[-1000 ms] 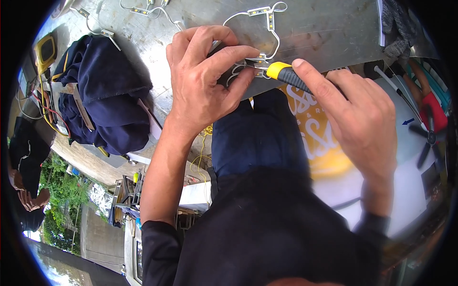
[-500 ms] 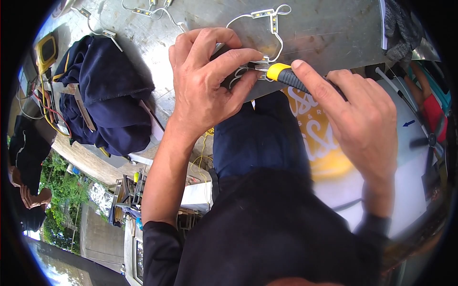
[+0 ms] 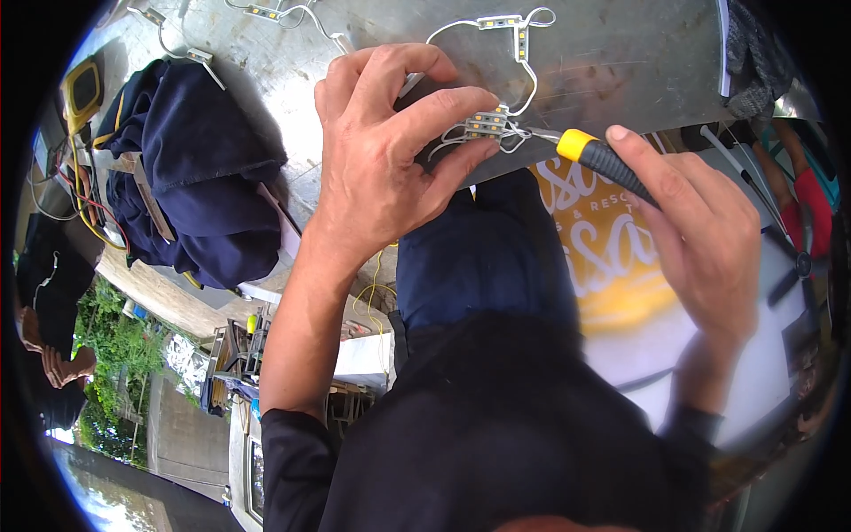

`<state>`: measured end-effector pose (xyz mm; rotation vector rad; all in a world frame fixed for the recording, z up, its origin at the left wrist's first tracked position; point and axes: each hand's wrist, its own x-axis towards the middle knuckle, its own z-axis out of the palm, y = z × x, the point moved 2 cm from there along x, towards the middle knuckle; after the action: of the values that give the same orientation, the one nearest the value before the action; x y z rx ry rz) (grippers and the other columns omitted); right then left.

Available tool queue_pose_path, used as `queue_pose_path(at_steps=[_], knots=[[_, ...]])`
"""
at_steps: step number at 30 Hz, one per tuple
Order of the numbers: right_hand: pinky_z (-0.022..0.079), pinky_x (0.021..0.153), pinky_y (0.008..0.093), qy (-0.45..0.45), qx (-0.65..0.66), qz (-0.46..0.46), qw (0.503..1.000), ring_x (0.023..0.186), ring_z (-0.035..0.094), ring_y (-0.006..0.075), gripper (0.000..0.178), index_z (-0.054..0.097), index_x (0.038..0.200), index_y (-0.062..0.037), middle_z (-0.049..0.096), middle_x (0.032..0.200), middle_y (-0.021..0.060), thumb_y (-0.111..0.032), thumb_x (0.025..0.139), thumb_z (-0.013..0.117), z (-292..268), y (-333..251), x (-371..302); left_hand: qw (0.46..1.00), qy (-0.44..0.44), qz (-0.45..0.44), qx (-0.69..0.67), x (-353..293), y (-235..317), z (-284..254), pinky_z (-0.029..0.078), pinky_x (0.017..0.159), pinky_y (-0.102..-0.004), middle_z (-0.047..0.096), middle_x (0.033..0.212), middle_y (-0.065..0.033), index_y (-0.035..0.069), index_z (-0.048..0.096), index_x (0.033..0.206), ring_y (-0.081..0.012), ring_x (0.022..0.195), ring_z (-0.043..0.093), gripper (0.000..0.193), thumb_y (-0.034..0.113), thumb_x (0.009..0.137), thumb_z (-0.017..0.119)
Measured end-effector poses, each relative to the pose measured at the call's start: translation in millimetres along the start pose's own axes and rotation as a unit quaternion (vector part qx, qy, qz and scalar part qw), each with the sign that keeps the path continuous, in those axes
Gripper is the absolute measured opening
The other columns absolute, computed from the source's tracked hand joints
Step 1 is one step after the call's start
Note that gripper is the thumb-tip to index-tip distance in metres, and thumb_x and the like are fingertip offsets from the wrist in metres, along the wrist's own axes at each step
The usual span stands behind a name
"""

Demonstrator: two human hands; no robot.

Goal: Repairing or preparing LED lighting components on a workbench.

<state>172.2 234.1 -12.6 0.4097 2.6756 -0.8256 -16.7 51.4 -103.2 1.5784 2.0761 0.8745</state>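
Note:
My left hand [image 3: 381, 146] pinches a small bundle of LED modules [image 3: 485, 125] between thumb and forefinger, just above the metal table near its edge. Thin white wires loop out from both ends of the bundle. In my right hand [image 3: 705, 217] is a utility knife [image 3: 612, 161] with a black and yellow handle, the forefinger stretched along it. The blade points left, its tip close by the wires at the bundle's right end; whether it touches them I cannot tell. A white wire leads up from the bundle to further LED modules [image 3: 501, 22] on the table.
Dark blue cloth [image 3: 208, 168] lies heaped at the left, near a yellow tape measure [image 3: 82, 93]. More LED modules [image 3: 199, 56] rest behind it. A grey glove [image 3: 753, 62] sits at far right. Below the table edge is a yellow and white printed panel [image 3: 620, 257]. Another person's hand [image 3: 66, 365] shows at far left.
The knife has drawn back right and slightly down, away from the left fingers, so the stacked LED modules now show plainly. My left hand keeps its pinch, nearly still.

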Motion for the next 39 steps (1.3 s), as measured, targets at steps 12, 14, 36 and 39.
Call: queue_pose_path(at_steps=[12,14,36,39], knots=[[0.053,0.072,0.0383,0.033,0.031,-0.026,0.999,0.081,0.069,0.0281,0.055,0.071,0.133,-0.0016,0.072,0.095,0.0130,0.006,0.079,0.078,7,-1,-7,0.998,-0.023,-0.048,0.039,-3,16,-2,0.037,0.105,-0.0405,0.065,0.126,-0.0041,0.020,0.081,0.110,-0.0258,0.114,0.056,0.042,0.026,0.070,0.094],[0.053,0.072,0.0382,0.044,0.035,-0.023,0.998,0.081,0.069,0.0278,0.056,0.071,0.133,-0.0019,0.072,0.096,0.0128,0.005,0.079,0.078,6,0,-9,0.997,-0.013,-0.061,0.035,-4,20,1,0.036,0.105,-0.0414,0.065,0.127,-0.0038,0.020,0.081,0.110,-0.0250,0.116,0.055,0.041,0.027,0.071,0.094],[0.051,0.068,0.0383,0.077,0.023,-0.046,0.996,0.076,0.066,0.0264,0.058,0.073,0.132,-0.0053,0.069,0.092,0.0100,0.008,0.076,0.077,14,-5,-13,0.986,0.005,-0.098,-0.133,1,12,-4,0.052,0.070,-0.0337,0.076,0.084,-0.0022,0.012,0.082,0.104,-0.0203,0.075,0.064,0.036,0.002,0.070,0.090],[0.051,0.068,0.0382,0.072,-0.011,-0.039,0.997,0.075,0.064,0.0259,0.059,0.074,0.133,-0.0080,0.067,0.090,0.0084,0.008,0.076,0.077,15,-8,-10,0.982,0.000,-0.122,-0.143,-1,14,-5,0.053,0.070,-0.0333,0.076,0.085,-0.0022,0.012,0.083,0.105,-0.0196,0.077,0.064,0.038,0.002,0.069,0.090]])
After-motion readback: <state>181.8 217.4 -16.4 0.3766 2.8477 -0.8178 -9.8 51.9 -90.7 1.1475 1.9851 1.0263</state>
